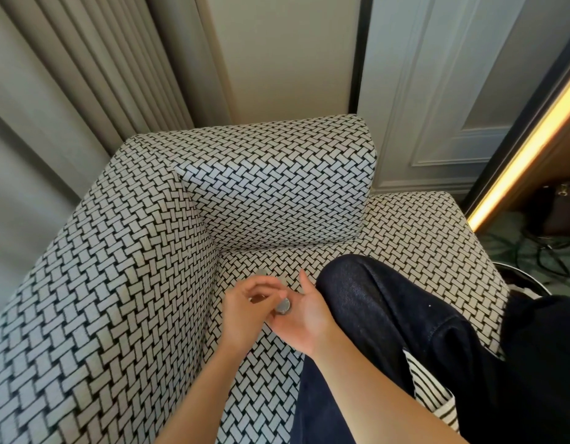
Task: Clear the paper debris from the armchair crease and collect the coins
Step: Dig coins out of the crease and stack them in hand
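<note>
A silver coin (283, 306) sits at the fingertips of my left hand (245, 310), whose curled fingers pinch it over the palm of my right hand (307, 320). My right hand lies palm up and cupped beside my knee, its fingers partly hidden under the left hand. Another coin (261, 272) lies on the seat cushion (264, 363) just beyond my hands, close to the crease (215, 283) between seat and armrest. I see no paper debris in the crease.
The armchair has black-and-white woven upholstery, a wide armrest (111, 283) on the left and a back cushion (277, 193) ahead. My leg in dark jeans (389, 331) rests on the seat at right. Curtains hang behind; cables lie on the floor at right.
</note>
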Available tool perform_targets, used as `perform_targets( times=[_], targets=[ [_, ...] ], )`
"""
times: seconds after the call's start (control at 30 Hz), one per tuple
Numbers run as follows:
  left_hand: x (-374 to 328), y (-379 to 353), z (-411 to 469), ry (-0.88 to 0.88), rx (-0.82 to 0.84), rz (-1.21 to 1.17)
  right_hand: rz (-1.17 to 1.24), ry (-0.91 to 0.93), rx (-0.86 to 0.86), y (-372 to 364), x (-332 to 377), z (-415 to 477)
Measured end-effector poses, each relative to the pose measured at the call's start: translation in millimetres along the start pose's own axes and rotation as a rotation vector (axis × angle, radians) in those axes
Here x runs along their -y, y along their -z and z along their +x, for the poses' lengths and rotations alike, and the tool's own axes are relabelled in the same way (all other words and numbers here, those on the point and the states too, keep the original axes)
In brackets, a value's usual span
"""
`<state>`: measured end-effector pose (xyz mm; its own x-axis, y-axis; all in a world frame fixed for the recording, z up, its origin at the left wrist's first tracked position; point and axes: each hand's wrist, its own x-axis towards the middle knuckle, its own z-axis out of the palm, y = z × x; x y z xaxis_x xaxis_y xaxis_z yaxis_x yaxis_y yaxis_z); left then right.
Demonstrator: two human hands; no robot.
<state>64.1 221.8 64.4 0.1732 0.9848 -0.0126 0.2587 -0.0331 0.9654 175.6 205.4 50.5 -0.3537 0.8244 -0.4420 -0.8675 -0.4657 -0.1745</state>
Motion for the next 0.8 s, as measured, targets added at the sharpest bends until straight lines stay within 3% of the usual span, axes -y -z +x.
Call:
perform_targets(
  times=[0.23,0.37,0.53,0.63,0.8],
  targets=[
    [19.3,3.8,23.7,0.068,-0.296,0.161,-0.005,0.061,-0.061,-1.6,2.6,0.5],
    [49.1,21.0,35.9,0.165,0.016,0.423,-0.037,0.009,-0.111,0.0,-1.7,-0.3],
    [68.2,24.4,42.8,0.06,0.401,0.643,-0.027,0.029,-0.158,0.5,-1.1,1.2],
    [72.3,21.6,47.2,0.062,0.426,0.85,-0.023,0.04,-0.168,-1.6,-1.1,-0.1],
    [73.2,13.2,39.3,-0.154,0.236,1.01,0.008,0.076,-0.189,-3.2,0.2,0.2]
  ],
)
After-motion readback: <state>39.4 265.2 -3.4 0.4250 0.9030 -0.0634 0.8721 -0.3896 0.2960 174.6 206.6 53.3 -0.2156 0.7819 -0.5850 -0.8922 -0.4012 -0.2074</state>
